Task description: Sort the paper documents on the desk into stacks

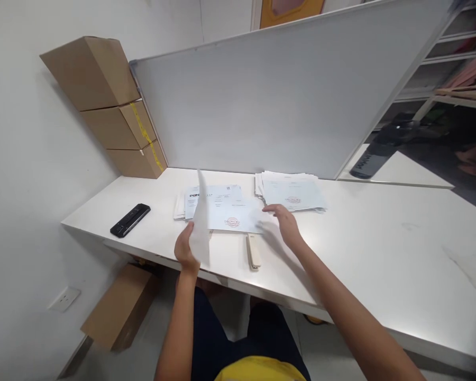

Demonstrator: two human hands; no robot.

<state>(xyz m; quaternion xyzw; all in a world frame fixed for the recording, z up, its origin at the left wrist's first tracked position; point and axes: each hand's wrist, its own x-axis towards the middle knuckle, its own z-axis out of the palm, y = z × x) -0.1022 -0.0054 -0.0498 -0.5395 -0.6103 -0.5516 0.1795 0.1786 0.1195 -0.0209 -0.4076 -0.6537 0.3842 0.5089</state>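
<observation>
My left hand [185,248] is closed on a white sheet of paper [201,233], held upright over the table's front part and seen almost edge-on. Behind it lies a left pile of printed papers [222,191]. A printed sheet with a round red stamp [233,218] lies on the front of that pile. My right hand [283,222] hovers at the right end of this stamped sheet, fingers stretched to the left; the paper by the fingertips is blurred. Just below the sheet, a cream stapler [253,251] rests on the table.
A second paper stack [293,190] sits behind my right hand on the white table [360,248]. To the left lies a black oblong object [130,220]. Cardboard boxes [119,127] stand stacked beside a large whiteboard [254,100]. A dark bottle [367,163] leans at right.
</observation>
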